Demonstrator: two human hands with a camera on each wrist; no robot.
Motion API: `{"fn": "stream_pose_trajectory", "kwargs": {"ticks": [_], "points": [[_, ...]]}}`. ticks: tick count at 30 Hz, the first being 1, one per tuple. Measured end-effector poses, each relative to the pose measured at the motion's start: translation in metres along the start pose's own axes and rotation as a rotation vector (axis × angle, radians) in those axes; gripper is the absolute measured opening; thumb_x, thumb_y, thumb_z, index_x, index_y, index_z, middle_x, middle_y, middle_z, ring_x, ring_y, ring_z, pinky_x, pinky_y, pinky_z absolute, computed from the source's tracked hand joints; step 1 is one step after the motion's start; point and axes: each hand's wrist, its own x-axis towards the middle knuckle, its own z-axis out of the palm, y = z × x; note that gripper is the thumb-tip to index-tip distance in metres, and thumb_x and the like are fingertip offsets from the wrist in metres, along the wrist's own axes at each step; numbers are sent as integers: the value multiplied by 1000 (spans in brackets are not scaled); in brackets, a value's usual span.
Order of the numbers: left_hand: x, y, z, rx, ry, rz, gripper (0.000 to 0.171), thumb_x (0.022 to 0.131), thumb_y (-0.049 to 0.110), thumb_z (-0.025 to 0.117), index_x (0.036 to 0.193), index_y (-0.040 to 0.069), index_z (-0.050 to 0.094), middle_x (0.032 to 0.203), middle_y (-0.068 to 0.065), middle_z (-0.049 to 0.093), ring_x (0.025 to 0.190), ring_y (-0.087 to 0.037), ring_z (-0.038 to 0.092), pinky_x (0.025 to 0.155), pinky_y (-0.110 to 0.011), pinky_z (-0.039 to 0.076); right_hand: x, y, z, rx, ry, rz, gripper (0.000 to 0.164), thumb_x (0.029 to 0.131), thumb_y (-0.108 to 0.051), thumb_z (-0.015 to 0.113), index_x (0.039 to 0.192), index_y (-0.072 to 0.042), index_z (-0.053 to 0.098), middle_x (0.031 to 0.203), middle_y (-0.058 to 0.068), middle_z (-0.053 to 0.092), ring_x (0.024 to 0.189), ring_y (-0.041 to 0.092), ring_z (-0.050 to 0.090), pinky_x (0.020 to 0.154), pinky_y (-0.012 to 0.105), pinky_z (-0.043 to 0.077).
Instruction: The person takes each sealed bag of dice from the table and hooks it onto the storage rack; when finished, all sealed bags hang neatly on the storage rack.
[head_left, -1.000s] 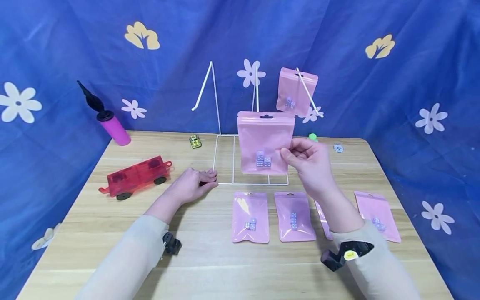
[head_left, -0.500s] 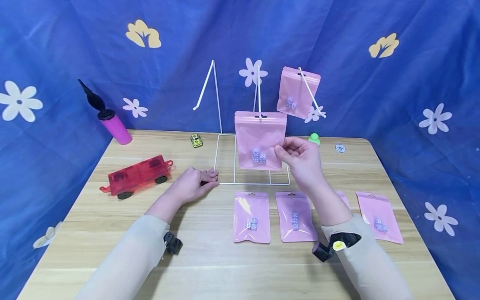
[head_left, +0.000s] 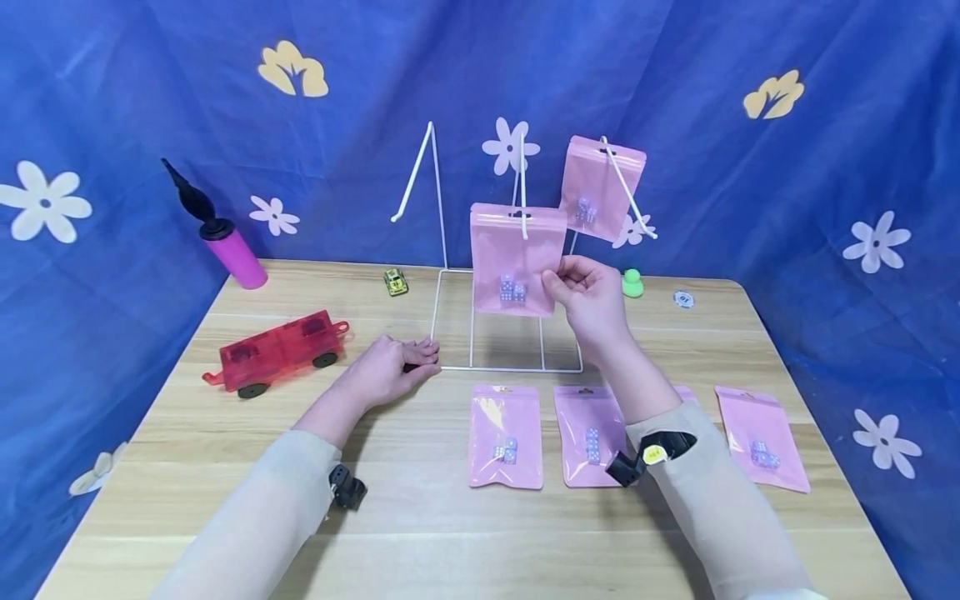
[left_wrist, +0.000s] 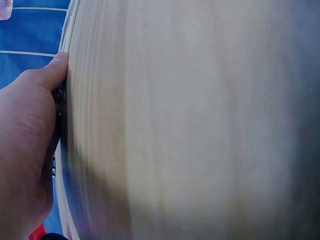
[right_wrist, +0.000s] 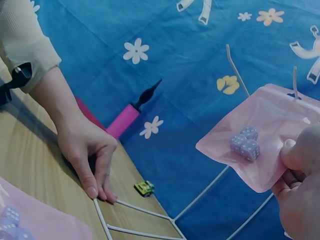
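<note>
My right hand (head_left: 596, 304) pinches the lower right edge of a pink zip bag (head_left: 502, 246), thumb in front and fingers behind. Several pale purple dice (right_wrist: 245, 143) show in the bag. The middle hook (head_left: 523, 179) of a white wire rack (head_left: 510, 369) runs through the bag's top hole, its tip in front of the bag. With thumb and fingertips, my left hand (head_left: 390, 367) holds the front left corner of the rack's base on the table. A second pink bag (head_left: 603, 187) hangs on the right hook; the left hook (head_left: 412, 175) is bare.
In front of the rack lie several more pink bags (head_left: 506, 417) of dice, one mostly behind my right forearm. A red toy trailer (head_left: 281, 350) and a pink pump (head_left: 236, 260) stand left. Farther back are a small yellow car (head_left: 395, 282), a green duck (head_left: 632, 283) and a round chip (head_left: 683, 298).
My right hand has carried the bag left and up, bringing its hole onto the middle hook, whose tip now shows in front. The left hand has kept its place at the rack's corner.
</note>
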Motion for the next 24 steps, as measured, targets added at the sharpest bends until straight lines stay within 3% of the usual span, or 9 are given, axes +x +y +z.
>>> {"fn": "stream_pose_trajectory", "kwargs": {"ticks": [5,14,21,24], "points": [[0,-1,1,-2,-1,-4,26,97,22,81,116,4,81,129,-14,70,125,-27,66,110,-45,49,15,8,0,9,11,-1,16,94,14,70,92,-1,73,90,15,73,80,11,68,72,18,56],[0,2,-1,10,-1,1,26,98,23,80,116,5,81,129,-12,71,124,-28,66,110,-46,49,41,17,1,9,54,28,7,97,9,71,95,3,73,84,4,69,77,11,61,67,17,52],[0,4,-3,-3,-15,-19,27,98,23,80,117,4,81,130,-13,70,126,-28,65,111,-46,48,56,17,2,21,58,52,13,97,9,70,92,-3,73,84,3,69,80,11,63,70,18,53],[0,5,-3,-7,-19,-24,27,98,22,80,117,4,80,130,-13,70,126,-28,65,112,-46,48,62,18,3,2,63,62,7,98,7,71,96,1,73,86,3,69,83,12,63,73,20,54]]}}
